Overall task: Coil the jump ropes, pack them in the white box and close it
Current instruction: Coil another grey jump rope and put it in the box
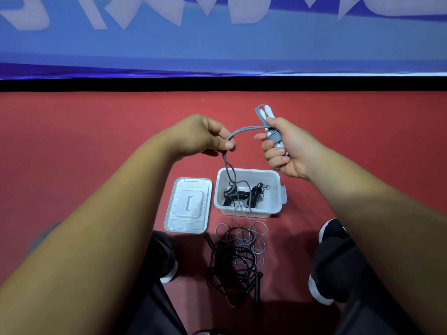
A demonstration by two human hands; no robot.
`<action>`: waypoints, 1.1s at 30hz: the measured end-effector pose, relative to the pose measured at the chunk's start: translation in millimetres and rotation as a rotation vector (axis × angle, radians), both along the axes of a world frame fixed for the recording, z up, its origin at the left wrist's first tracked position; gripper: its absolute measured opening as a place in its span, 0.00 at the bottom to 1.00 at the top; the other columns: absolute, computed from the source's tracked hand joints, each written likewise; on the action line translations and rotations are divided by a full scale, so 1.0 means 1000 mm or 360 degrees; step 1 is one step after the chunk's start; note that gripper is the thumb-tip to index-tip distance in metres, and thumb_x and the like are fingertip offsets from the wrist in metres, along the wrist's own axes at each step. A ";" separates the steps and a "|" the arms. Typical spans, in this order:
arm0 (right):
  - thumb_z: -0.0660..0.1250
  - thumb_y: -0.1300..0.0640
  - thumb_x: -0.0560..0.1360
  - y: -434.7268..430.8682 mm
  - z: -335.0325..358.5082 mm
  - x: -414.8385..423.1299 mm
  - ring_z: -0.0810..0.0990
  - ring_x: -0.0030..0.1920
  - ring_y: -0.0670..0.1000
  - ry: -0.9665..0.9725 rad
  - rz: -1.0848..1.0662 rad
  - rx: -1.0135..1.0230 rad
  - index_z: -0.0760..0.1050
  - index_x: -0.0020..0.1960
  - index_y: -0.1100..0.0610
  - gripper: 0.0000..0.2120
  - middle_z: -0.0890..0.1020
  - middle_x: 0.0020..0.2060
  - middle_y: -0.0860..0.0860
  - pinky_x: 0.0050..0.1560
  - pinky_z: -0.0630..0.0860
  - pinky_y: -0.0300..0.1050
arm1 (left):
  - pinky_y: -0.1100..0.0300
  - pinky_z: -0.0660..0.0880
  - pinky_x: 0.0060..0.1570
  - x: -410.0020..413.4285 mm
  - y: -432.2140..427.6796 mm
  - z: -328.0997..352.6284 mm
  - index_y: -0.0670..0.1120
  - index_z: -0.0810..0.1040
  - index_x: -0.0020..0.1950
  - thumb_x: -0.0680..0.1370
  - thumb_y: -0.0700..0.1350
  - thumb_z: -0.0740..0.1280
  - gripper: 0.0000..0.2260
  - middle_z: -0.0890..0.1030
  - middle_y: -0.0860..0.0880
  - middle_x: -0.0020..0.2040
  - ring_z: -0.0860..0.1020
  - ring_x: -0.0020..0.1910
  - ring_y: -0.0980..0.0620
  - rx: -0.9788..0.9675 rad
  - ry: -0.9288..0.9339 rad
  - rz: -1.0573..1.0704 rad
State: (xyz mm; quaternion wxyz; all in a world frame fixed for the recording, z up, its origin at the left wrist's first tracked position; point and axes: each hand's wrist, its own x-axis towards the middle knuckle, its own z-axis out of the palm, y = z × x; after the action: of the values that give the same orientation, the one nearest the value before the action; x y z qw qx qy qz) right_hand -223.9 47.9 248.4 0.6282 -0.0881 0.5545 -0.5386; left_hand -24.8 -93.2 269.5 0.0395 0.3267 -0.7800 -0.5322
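As left hand (205,136) and right hand (287,151) hold rope (244,129), lid (188,205) beside box (254,170) edge

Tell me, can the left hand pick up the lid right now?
Probably not as is: the left hand pinches the gray rope. The lid lies uncovered beside the white box.

Banner (217,39) lettering cropped, unreadable
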 end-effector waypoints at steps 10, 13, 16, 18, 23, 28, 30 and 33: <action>0.64 0.41 0.82 0.003 0.013 0.001 0.56 0.22 0.42 -0.0035 0.0125 -0.0085 0.71 0.47 0.55 0.17 0.67 0.31 0.46 0.19 0.51 0.35 | 0.47 0.85 0.52 -0.003 0.005 -0.004 0.41 0.86 0.51 0.75 0.40 0.79 0.07 0.87 0.39 0.43 0.88 0.42 0.46 -0.0166 -0.0331 -0.0147; 0.63 0.40 0.82 0.004 0.015 0.004 0.56 0.22 0.42 -0.0097 0.0231 -0.0090 0.69 0.54 0.56 0.19 0.67 0.31 0.46 0.21 0.48 0.35 | 0.44 0.85 0.51 -0.003 0.002 -0.010 0.43 0.86 0.53 0.76 0.42 0.78 0.07 0.86 0.41 0.42 0.88 0.42 0.46 -0.0214 -0.0384 -0.0126; 0.65 0.40 0.80 0.006 0.017 0.003 0.57 0.22 0.42 -0.0167 0.0321 -0.0058 0.69 0.65 0.60 0.26 0.66 0.32 0.46 0.21 0.48 0.35 | 0.44 0.85 0.50 -0.003 0.000 -0.014 0.45 0.85 0.52 0.76 0.45 0.78 0.07 0.87 0.42 0.42 0.88 0.41 0.49 -0.0323 -0.0395 -0.0111; 0.65 0.39 0.79 0.009 0.019 0.003 0.57 0.21 0.42 -0.0220 0.0470 -0.0033 0.70 0.67 0.62 0.28 0.65 0.31 0.45 0.19 0.50 0.34 | 0.45 0.85 0.50 -0.003 -0.001 -0.016 0.46 0.85 0.52 0.76 0.47 0.78 0.08 0.87 0.43 0.42 0.88 0.41 0.49 -0.0388 -0.0398 -0.0107; 0.63 0.42 0.77 0.017 0.020 0.008 0.53 0.21 0.43 -0.0341 0.0883 -0.0009 0.75 0.73 0.67 0.35 0.63 0.29 0.45 0.20 0.47 0.35 | 0.53 0.85 0.47 -0.004 0.002 -0.019 0.46 0.86 0.51 0.79 0.46 0.75 0.04 0.87 0.44 0.43 0.87 0.43 0.49 -0.0359 -0.0329 -0.0123; 0.60 0.46 0.78 0.020 0.011 0.009 0.54 0.22 0.43 -0.0561 0.1274 -0.0086 0.72 0.78 0.59 0.31 0.64 0.28 0.46 0.22 0.49 0.35 | 0.55 0.83 0.42 -0.007 0.010 -0.018 0.42 0.85 0.52 0.80 0.38 0.70 0.04 0.87 0.41 0.45 0.84 0.41 0.49 -0.0127 -0.0119 -0.0064; 0.59 0.48 0.79 0.020 0.008 0.008 0.55 0.22 0.43 -0.0700 0.1434 -0.0148 0.71 0.80 0.53 0.29 0.63 0.29 0.47 0.23 0.49 0.35 | 0.54 0.80 0.41 -0.006 0.010 -0.014 0.40 0.85 0.52 0.78 0.37 0.66 0.08 0.85 0.35 0.47 0.80 0.40 0.47 -0.0117 -0.0060 -0.0105; 0.55 0.49 0.81 0.020 0.006 0.008 0.57 0.23 0.44 -0.0795 0.1644 -0.0232 0.74 0.77 0.48 0.25 0.63 0.30 0.48 0.23 0.48 0.36 | 0.54 0.79 0.44 -0.004 0.013 -0.004 0.41 0.86 0.54 0.77 0.29 0.62 0.16 0.86 0.38 0.47 0.81 0.41 0.48 -0.0023 0.0060 -0.0193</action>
State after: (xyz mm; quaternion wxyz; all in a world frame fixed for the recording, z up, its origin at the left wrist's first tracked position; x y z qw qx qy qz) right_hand -216.3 68.1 254.2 0.9138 -0.2607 0.2360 -0.2032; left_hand -29.1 -79.9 265.0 0.0243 0.2684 -0.8014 -0.5339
